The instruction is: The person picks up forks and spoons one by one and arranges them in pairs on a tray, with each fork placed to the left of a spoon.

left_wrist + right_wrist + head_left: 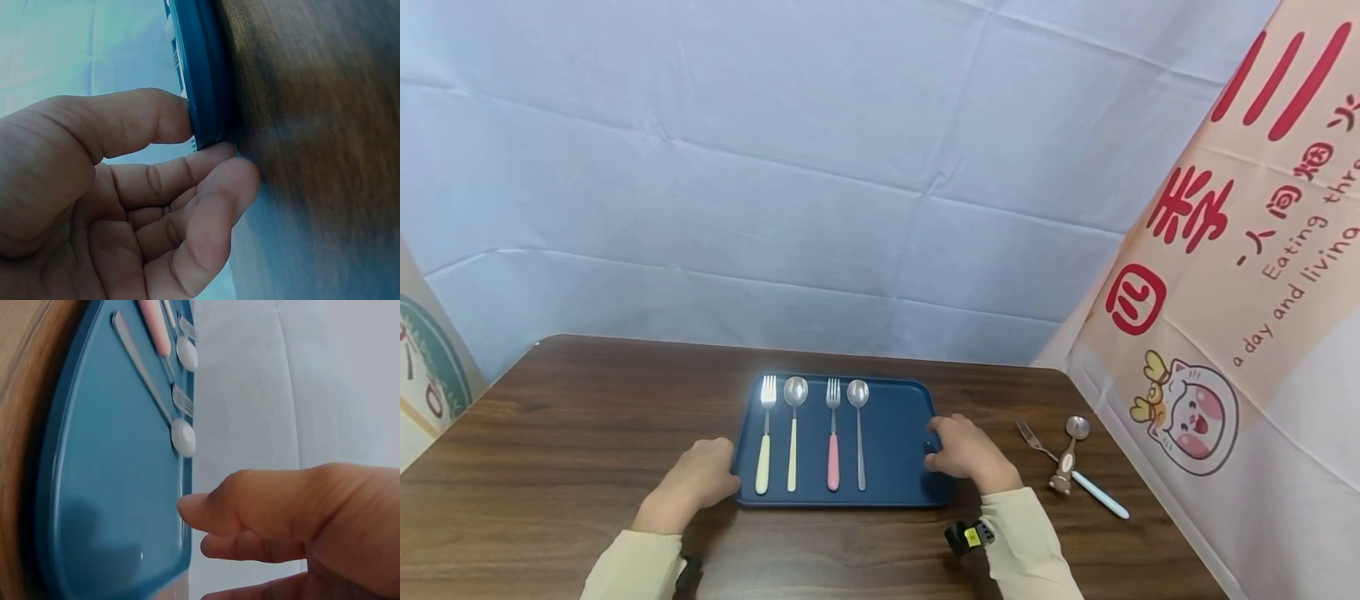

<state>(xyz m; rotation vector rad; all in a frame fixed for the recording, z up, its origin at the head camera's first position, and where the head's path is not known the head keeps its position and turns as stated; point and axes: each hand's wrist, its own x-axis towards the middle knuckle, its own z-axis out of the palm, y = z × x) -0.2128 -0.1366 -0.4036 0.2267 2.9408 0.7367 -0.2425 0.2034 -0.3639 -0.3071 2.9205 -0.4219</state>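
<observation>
Head view | left hand; right hand | grip tray (seemingly flat)

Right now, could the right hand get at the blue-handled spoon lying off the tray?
Probably yes. The right hand grips the tray at its right edge, and the blue-handled spoon lies just to its right on bare table. Only a small fork lies beside it; the hand must first let go.

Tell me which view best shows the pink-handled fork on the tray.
The head view: the pink-handled fork lies whole on the tray. The right wrist view catches only part of it at the top edge; the left wrist view shows none.
</observation>
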